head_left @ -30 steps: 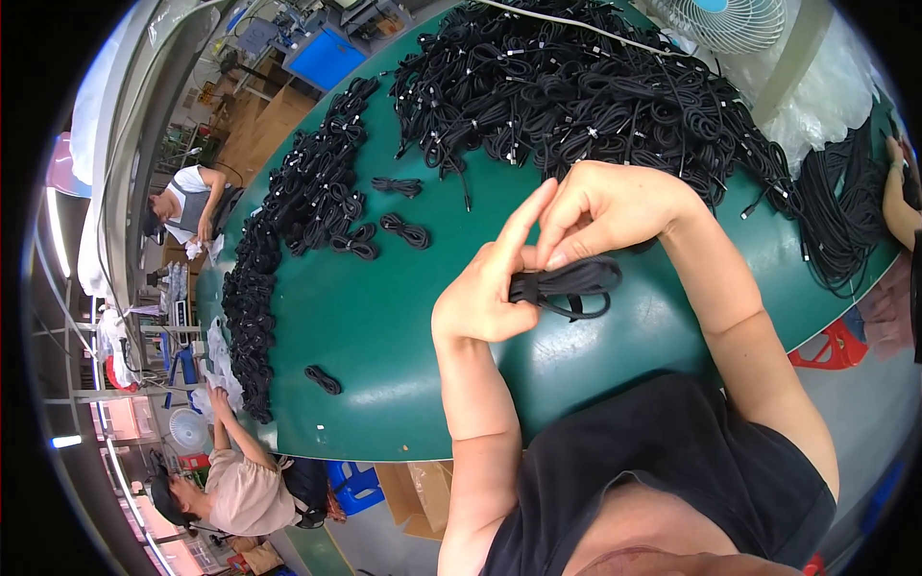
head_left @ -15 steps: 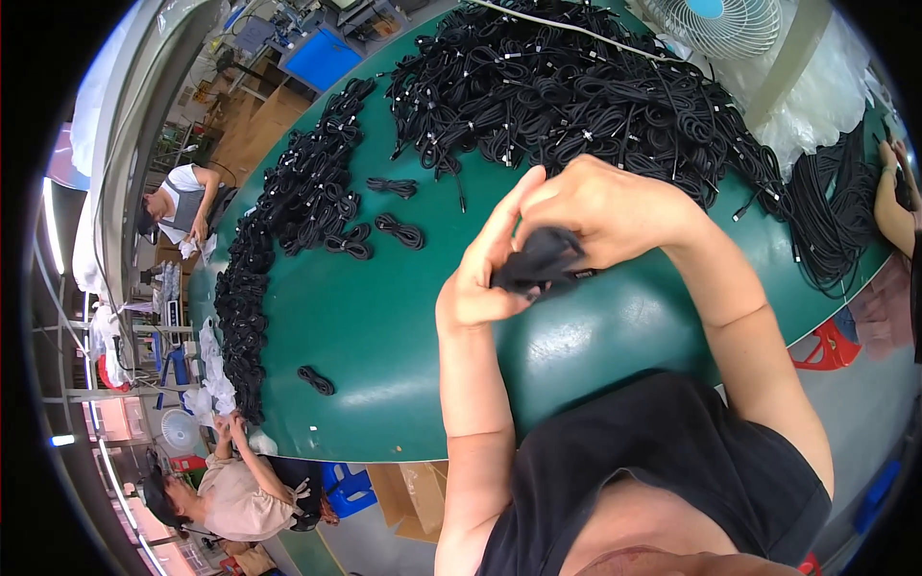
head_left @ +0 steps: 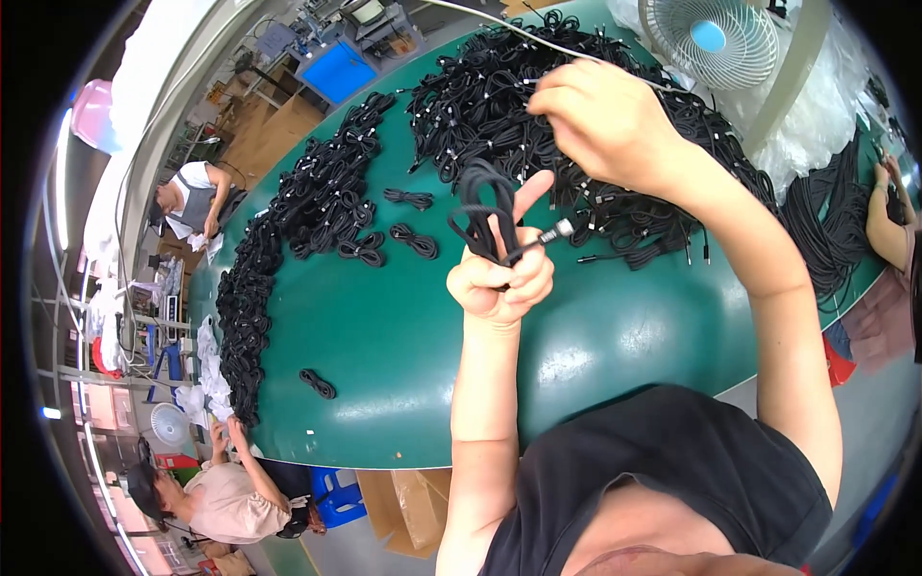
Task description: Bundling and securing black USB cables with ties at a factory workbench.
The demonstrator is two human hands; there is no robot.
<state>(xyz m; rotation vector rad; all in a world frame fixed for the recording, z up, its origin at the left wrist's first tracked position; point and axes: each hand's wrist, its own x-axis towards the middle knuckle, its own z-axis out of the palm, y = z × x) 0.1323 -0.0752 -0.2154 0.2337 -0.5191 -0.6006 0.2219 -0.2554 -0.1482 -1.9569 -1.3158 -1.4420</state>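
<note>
Above the middle of the green table, my left hand (head_left: 504, 283) is closed round a coiled black cable (head_left: 490, 216). Loops of the cable stand up past my fingers, and a plug with a silvery tip sticks out to the right; my thumb or a finger points upward beside the loops. Higher and to the right, my right hand (head_left: 610, 125) hovers in front of the big cable pile (head_left: 480, 115). Its fingers are curled together; whether a cable end is pinched in them cannot be made out against the dark pile.
A long row of bundled cables (head_left: 322, 192) runs along the table's (head_left: 384, 336) left side. A few separate bundles (head_left: 413, 240) lie nearer. Thick cable hanks (head_left: 828, 206) and a fan (head_left: 711, 38) stand right. Other people (head_left: 230, 499) work at the left and right edges.
My hands were together round a blurred black bundle. Now my right hand has moved up and away toward the pile, while my left hand keeps the cable, its loops now showing.
</note>
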